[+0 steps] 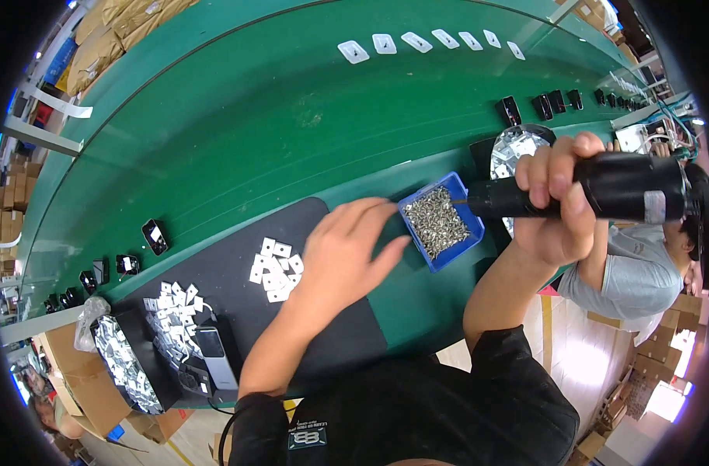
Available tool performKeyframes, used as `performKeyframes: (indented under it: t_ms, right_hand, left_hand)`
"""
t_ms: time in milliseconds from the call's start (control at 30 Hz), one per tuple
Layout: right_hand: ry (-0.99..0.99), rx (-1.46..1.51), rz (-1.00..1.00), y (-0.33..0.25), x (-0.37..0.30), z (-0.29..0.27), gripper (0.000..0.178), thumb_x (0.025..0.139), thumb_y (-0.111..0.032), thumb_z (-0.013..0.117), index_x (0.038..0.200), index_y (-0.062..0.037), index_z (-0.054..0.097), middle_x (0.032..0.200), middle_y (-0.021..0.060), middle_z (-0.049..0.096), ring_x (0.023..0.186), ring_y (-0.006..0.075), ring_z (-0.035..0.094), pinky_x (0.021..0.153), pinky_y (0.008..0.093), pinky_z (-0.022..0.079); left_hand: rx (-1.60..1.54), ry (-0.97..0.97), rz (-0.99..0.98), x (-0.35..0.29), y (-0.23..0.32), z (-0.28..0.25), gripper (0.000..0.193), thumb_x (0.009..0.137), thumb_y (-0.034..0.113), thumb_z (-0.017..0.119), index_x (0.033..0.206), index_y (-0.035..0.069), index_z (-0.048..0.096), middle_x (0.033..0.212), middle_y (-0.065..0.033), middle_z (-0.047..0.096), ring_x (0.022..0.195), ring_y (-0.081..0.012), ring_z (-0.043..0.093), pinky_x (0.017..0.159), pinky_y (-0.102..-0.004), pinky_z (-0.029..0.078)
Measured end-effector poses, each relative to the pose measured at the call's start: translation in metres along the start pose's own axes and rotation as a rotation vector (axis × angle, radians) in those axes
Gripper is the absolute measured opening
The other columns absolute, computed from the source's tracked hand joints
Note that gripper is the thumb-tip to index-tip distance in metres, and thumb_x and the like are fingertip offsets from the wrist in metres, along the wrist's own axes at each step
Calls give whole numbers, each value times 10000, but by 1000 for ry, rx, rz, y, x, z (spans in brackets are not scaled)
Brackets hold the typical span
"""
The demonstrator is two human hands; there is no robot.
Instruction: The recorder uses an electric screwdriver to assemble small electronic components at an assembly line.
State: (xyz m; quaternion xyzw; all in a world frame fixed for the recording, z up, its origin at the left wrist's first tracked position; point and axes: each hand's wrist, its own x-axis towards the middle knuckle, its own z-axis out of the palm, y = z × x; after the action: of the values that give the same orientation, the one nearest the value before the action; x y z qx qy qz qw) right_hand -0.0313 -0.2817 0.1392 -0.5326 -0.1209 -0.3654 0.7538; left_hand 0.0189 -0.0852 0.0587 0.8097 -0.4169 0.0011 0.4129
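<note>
My right hand [560, 194] grips a black electric screwdriver [630, 186], held sideways. Its thin bit points left, over a blue bin [457, 256] heaped with small silver screws [432, 221]. Left of that bin, my left hand [343, 248] hovers with fingers stretched and thumb apart, and no object shows in it. The index fingertip is close to the bin's left edge; whether they touch I cannot tell. Beside the left wrist, a loose pile of small white square pieces [275, 270] with dark centres lies on a dark mat [214, 264].
More white pieces [172, 318] lie beside a grey slab-like device [218, 357] and fill a black box [125, 365]. A round container [517, 144] stands behind my right hand. Black housings [155, 237] and white trays [416, 42] sit on the green belt. A person [638, 268] is at right.
</note>
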Motion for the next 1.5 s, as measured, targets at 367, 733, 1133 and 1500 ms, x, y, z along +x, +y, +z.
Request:
performKeyframes:
  t_ms: [367, 733, 1133, 1500]
  right_hand:
    - [78, 19, 42, -6, -7, -20, 450, 684, -120, 624, 1067, -9, 414, 680, 25, 474, 537, 114, 457, 568, 270, 399]
    - [90, -27, -50, -16, -9, -38, 453, 677, -116, 643, 1058, -43, 409, 664, 13, 461, 504, 112, 439, 533, 267, 383]
    - [114, -26, -73, -5, -9, -25, 419, 672, -105, 630, 1020, -51, 402, 653, 17, 459, 501, 113, 439, 541, 264, 393]
    - [103, 106, -91, -4, -12, -16, 388, 694, -101, 635, 1000, -53, 401, 653, 9, 454, 511, 105, 437, 533, 248, 386]
  left_hand:
    - [-353, -13, -91, 38, 31, 62, 166, 769, 121, 624, 893, 11, 612, 822, -141, 619, 685, -271, 612, 583, -321, 493]
    - [-296, -90, 10, 30, 17, 78, 143, 773, 89, 609, 901, 34, 643, 612, -67, 513, 526, -218, 518, 497, -312, 429]
    - [-607, -138, -79, 34, 6, 68, 183, 789, 51, 558, 957, 19, 621, 813, -121, 618, 687, -283, 597, 625, -318, 489]
    - [-363, -41, 124, 22, 3, 80, 216, 760, 67, 625, 973, 35, 617, 863, -100, 642, 740, -241, 630, 629, -313, 513]
